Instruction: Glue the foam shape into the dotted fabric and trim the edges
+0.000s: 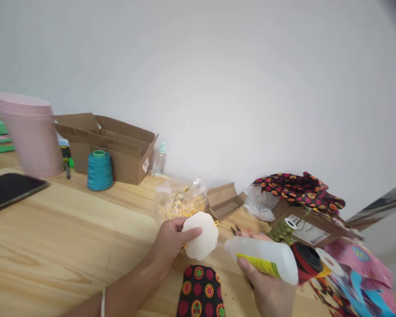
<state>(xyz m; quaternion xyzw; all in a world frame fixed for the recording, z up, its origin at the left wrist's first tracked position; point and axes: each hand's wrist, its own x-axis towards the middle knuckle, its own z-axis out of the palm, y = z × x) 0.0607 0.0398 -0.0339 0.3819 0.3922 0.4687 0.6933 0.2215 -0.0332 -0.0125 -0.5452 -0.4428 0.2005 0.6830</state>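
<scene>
My left hand (170,240) pinches a white scalloped foam-like piece (200,235) above the wooden table (69,237); a bit of yellow cord shows at its edge. My right hand (267,288) grips a white plastic glue bottle (262,257) with a yellow-green label, tipped sideways with its nozzle pointing toward the white piece. Just below the two hands a black patch of fabric with coloured circles (201,293) lies on the table.
A clear bag with yellow cord (180,202), small open carton (224,200), large cardboard box (112,145), teal thread cone (99,170), pink bucket (31,134), phone (9,189) and small spray bottle (159,159). At right: patterned cloth (300,189), ribbon spools (305,259), labelled box (312,229).
</scene>
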